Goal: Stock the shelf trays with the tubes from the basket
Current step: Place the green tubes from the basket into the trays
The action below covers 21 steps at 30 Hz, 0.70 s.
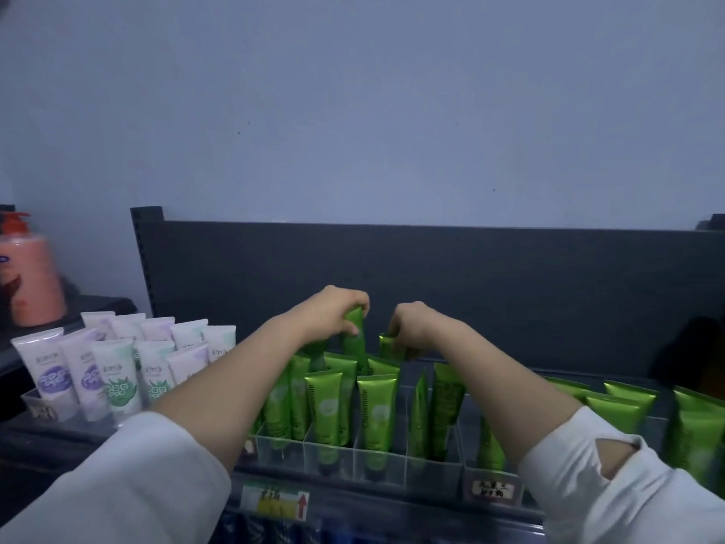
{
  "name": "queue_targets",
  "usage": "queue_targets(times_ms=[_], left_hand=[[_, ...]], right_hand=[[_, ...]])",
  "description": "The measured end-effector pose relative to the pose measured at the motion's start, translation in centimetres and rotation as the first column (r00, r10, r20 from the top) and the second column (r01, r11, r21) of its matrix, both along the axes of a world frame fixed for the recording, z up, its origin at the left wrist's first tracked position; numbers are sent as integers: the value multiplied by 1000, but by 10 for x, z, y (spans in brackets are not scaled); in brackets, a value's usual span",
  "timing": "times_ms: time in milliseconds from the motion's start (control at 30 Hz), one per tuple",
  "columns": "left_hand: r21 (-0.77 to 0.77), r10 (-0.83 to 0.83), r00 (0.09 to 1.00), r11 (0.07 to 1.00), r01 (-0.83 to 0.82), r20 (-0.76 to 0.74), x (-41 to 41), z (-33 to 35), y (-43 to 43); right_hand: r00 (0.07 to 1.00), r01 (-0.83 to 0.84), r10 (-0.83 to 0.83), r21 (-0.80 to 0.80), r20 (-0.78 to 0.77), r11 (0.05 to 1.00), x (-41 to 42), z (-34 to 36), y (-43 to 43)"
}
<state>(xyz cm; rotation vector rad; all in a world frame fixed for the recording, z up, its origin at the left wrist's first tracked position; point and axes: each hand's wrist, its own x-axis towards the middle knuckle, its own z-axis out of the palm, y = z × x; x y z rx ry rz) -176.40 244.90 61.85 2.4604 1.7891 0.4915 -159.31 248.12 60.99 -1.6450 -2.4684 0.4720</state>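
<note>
A clear divided shelf tray (pixel 392 463) holds several upright green tubes (pixel 377 412). Both my arms reach over its back rows. My left hand (pixel 329 314) grips a green tube (pixel 355 341) by its upper end, held upright above the rear row. My right hand (pixel 412 327) pinches the top of another green tube (pixel 388 347) just to the right, close to the dark back panel. The basket is out of view.
A tray of white tubes with purple and green labels (pixel 117 371) stands at left, an orange pump bottle (pixel 29 276) behind it. More green tubes (pixel 627 404) fill trays at right. The dark shelf back panel (pixel 510 292) rises behind; price tags (pixel 274 500) hang on the front edge.
</note>
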Motion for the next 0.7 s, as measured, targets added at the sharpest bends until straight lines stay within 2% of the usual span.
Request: queue_targets(times_ms=[167, 367, 500, 700], left_hand=[[-24, -43, 999, 999, 43, -20, 5, 2, 11], [-120, -122, 982, 987, 105, -147, 12, 12, 13], [-131, -128, 967, 986, 101, -221, 17, 1, 14], [-182, -89, 961, 982, 41, -263, 14, -24, 24]], right_hand=[[998, -10, 10, -4, 67, 1000, 4, 3, 2], [997, 11, -11, -6, 77, 1000, 4, 3, -2], [999, 30, -29, -27, 38, 999, 3, 2, -4], [996, 24, -23, -5, 82, 1000, 5, 1, -6]])
